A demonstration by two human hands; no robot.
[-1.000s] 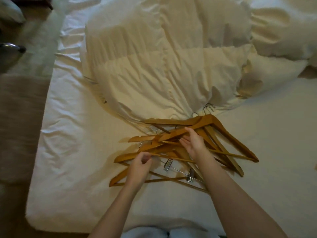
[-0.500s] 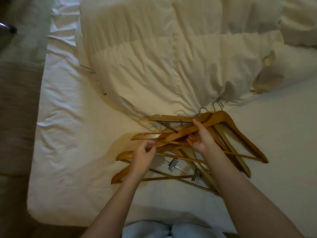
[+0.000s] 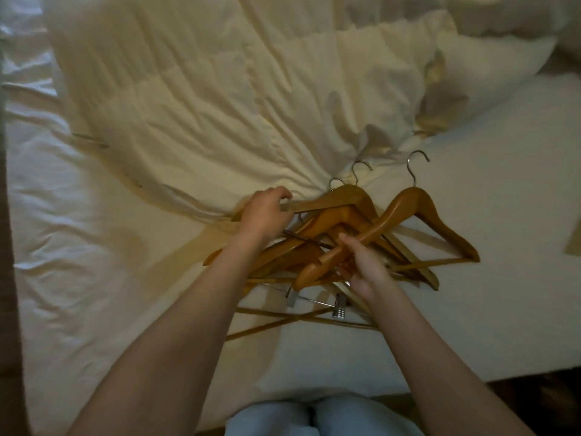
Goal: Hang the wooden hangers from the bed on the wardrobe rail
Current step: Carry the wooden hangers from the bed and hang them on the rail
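Note:
Several wooden hangers (image 3: 342, 221) with metal hooks lie in a loose pile on the white bed (image 3: 503, 215). My right hand (image 3: 364, 265) grips the left arm of the top hanger (image 3: 418, 215), which is lifted and swung to the right, its hook pointing away from me. My left hand (image 3: 267, 212) is closed on the arm end of another hanger (image 3: 333, 201) at the back of the pile, beside the duvet. A clip hanger's metal clips (image 3: 339, 308) show under the pile. No wardrobe rail is in view.
A crumpled cream duvet (image 3: 220, 96) covers the far half of the bed, with pillows (image 3: 490, 55) at the upper right. The bed's near edge runs just in front of my knees (image 3: 314, 416). Dark floor shows at the lower right.
My left hand moved from the pile's front up to the back hanger's arm. My right hand pulled the top hanger out and to the right. The camera came closer.

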